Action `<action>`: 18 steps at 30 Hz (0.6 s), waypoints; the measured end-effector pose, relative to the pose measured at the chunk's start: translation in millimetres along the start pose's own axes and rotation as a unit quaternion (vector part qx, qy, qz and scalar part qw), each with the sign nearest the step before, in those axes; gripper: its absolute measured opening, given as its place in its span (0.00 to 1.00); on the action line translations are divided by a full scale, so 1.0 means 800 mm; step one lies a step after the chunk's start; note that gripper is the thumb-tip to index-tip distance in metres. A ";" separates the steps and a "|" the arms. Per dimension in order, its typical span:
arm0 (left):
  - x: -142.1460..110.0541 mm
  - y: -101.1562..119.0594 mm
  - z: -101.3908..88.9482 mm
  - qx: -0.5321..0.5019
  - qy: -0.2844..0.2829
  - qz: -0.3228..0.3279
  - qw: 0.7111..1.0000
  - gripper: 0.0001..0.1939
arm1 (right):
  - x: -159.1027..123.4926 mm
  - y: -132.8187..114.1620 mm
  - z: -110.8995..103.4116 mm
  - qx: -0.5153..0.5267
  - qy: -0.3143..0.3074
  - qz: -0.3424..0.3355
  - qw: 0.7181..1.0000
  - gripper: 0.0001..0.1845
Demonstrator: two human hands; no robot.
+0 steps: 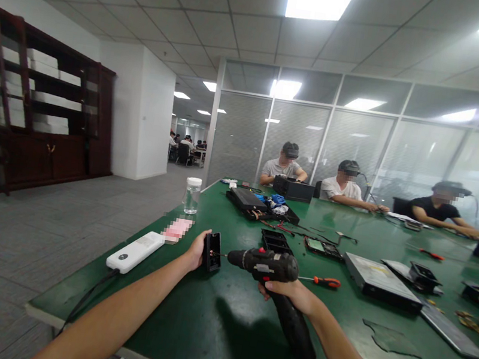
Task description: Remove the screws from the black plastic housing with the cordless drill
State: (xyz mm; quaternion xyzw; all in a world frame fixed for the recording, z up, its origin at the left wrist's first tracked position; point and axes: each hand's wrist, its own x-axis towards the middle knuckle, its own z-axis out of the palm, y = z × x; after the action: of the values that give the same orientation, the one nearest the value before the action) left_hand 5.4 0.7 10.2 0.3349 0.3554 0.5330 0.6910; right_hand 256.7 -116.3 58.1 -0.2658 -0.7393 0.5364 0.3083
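Note:
My left hand (pixel 197 250) grips a small black plastic box-shaped part (pixel 212 253) by its left side, holding it upright with its hollow face toward the right. My right hand (pixel 289 293) is wrapped round the handle of a black cordless drill (pixel 269 265) with red details. The drill lies level and points left. Its thin bit reaches into the hollow of the black part; whether the tip touches a screw is too small to tell. Just behind the drill lies a black plastic frame (pixel 276 241). A screwdriver with an orange and black handle (pixel 327 282) rests to its right.
On the green table (pixel 179 328) at left are a white power bank (pixel 136 252) with a cable and a clear jar (pixel 192 196). Rightward lie a silver drive (pixel 380 281), a circuit board (pixel 323 248) and a glass-like sheet (pixel 391 339). Several people sit across the table.

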 end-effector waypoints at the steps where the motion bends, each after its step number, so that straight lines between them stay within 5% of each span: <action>1: 0.000 0.000 0.000 0.001 -0.001 0.000 1.000 0.16 | 0.000 -0.001 0.000 0.000 -0.001 -0.002 1.000 0.13; 18: -0.004 0.002 0.003 -0.001 0.001 0.005 1.000 0.16 | 0.000 -0.002 0.001 -0.017 0.001 -0.005 1.000 0.13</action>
State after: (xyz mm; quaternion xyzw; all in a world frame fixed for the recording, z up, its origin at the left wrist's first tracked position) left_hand 5.7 -2.5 13.1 0.3354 0.3536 0.5374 0.6883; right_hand 256.0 -117.0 59.1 -0.2681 -0.7493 0.5218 0.3071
